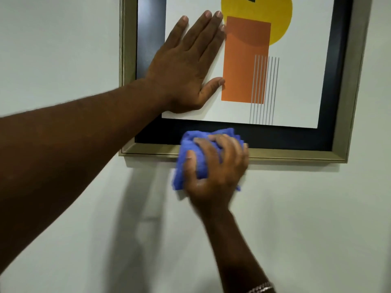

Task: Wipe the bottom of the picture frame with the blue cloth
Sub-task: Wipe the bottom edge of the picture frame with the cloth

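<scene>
A picture frame (pixel 296 155) with a dull gold edge and a black inner border hangs on the wall; its print shows a yellow disc and an orange rectangle. My left hand (pixel 188 66) lies flat on the glass, fingers spread, over the print's lower left part. My right hand (pixel 215 170) grips a bunched blue cloth (pixel 190 149) and presses it against the frame's bottom rail, left of its middle. The cloth covers a short stretch of the rail and hangs a little below it onto the wall.
Pale grey-green wall (pixel 306 218) surrounds the frame on the left and below. A metal bracelet (pixel 261 288) sits on my right wrist at the picture's lower edge. The frame's top is out of view.
</scene>
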Motion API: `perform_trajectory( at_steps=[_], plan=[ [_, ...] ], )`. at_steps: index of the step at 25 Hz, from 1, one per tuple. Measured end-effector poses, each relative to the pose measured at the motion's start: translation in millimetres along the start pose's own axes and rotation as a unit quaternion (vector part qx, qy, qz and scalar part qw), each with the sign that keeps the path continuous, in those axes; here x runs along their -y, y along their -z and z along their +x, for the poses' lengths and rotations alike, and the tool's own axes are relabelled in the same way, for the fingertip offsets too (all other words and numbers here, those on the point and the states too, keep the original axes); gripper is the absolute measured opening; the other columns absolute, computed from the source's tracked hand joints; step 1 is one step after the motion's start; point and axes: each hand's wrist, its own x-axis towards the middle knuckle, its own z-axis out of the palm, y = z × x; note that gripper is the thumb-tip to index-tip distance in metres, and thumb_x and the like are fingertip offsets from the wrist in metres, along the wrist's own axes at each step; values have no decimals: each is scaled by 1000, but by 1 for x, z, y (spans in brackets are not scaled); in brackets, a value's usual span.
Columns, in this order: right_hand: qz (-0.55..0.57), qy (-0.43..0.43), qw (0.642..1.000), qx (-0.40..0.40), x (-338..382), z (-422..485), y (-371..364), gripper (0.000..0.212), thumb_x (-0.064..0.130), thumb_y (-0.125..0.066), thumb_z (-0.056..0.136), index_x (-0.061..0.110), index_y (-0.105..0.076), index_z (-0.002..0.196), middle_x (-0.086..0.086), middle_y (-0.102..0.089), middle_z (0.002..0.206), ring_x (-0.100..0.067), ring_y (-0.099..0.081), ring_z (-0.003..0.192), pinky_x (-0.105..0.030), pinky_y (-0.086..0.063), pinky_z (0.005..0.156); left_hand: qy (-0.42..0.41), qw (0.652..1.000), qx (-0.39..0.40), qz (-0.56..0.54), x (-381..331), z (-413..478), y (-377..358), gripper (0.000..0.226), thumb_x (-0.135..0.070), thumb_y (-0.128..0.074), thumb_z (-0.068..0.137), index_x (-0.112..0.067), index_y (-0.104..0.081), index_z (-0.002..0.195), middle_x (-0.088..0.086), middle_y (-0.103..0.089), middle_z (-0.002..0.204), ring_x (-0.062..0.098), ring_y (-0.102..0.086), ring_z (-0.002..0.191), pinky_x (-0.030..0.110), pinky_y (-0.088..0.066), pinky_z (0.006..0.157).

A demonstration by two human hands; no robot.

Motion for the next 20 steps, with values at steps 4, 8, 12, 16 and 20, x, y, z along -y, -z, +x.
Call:
perform_trajectory(
  at_steps=[4,8,12,16,20],
  plan=[
    [-78,-69,991,-80,-77,19,35,28,30,-51,94,8,-68,99,-19,-67,105,-36,-56,108,-60,-43,99,5,1000,4,-2,-2,0,0,86,-63,-14,93,-5,0,155,16,-1,166,30,0,154,52,-6,126],
    [-89,-194,968,-134,-69,33,27,25,23,-51,92,6,-68,101,-20,-65,108,-40,-55,111,-60,-41,102,8,1000,5,5,-3,0,1,85,-62,-15,93,-5,1,155,16,0,166,30,1,154,52,-6,126],
    [-49,-146,987,-33,33,15,-14,27,30,-52,92,15,-67,110,-16,-63,122,-35,-51,125,-60,-30,115,5,1000,17,5,-3,1,3,85,-61,-14,94,-5,1,155,17,0,166,31,1,154,54,-6,125],
    [-35,-87,994,61,97,6,-39,25,35,-47,96,24,-53,117,-9,-61,128,-29,-45,132,-53,-25,120,-11,999,38,4,0,1,6,85,-61,-11,93,-4,2,155,18,2,166,32,2,154,55,-5,125],
    [-18,41,993,106,60,17,-24,27,32,-51,95,20,-63,116,-15,-63,123,-34,-50,125,-53,-30,118,-15,999,34,10,2,1,4,84,-60,-12,94,-5,2,155,18,2,166,33,2,154,56,-5,125]
  ],
)
